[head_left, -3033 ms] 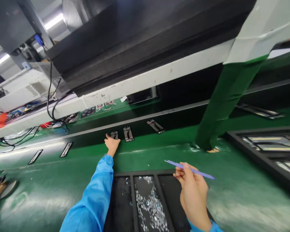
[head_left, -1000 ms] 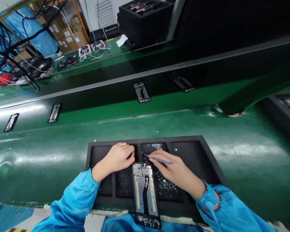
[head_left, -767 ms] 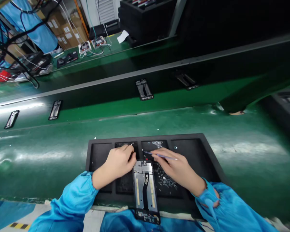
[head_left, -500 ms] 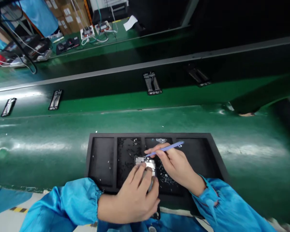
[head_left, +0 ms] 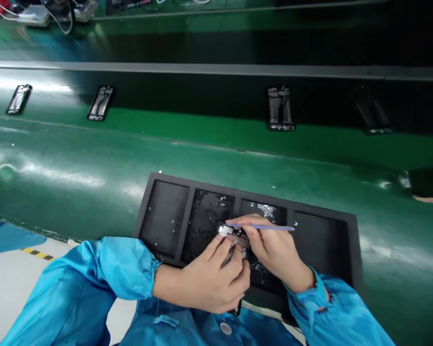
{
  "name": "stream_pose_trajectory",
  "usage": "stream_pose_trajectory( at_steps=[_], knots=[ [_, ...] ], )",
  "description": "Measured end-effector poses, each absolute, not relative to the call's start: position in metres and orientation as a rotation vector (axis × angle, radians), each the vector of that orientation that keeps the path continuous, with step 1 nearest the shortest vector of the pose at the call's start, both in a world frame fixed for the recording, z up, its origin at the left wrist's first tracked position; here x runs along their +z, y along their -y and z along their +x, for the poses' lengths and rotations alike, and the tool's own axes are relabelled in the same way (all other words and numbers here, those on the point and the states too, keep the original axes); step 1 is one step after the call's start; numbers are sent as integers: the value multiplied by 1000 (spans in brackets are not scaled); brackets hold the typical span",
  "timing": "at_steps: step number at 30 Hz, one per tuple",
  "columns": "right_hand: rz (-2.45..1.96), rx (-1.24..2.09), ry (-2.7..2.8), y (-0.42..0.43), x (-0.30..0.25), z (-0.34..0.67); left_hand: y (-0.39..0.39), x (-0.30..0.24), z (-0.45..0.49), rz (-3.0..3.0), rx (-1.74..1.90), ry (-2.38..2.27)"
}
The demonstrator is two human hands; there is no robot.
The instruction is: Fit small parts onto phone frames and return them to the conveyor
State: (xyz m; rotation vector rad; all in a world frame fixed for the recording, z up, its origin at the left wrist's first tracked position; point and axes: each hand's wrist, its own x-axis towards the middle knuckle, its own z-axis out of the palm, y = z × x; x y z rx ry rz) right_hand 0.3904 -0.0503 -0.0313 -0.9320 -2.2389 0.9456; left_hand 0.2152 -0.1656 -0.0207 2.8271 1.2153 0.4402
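Observation:
An opened phone (head_left: 225, 230) with bare metal parts inside lies under my left hand (head_left: 216, 283). The fingers of that hand curl over it and grip it, hiding most of its middle. A greyish piece shows between those fingers, too covered to name. My right hand (head_left: 270, 245) pinches a thin purple hand tool (head_left: 277, 228), its tip at the phone's top end. Both hands are over a black divided tray (head_left: 292, 204), with small dark and shiny bits scattered in its middle compartments.
Beyond the tray, more opened phones lie in a row on the green surface: one far left (head_left: 19, 99), another (head_left: 100, 103), one right of centre (head_left: 281, 108) and a shaded one (head_left: 374, 115). A grey rail (head_left: 202, 71) runs behind them. Cables and boxes sit top left.
The view has tilted down and turned, so the tray appears slanted and the phone row higher. The purple tool now lies nearly level, with its tip still at the phone's top end.

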Motion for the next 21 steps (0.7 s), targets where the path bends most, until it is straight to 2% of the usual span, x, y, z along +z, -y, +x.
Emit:
stream_pose_trajectory(
  at_steps=[21],
  knots=[
    [-876,1051,2167,54,-30,390,168,-26,216,2819,421,-1206]
  ],
)
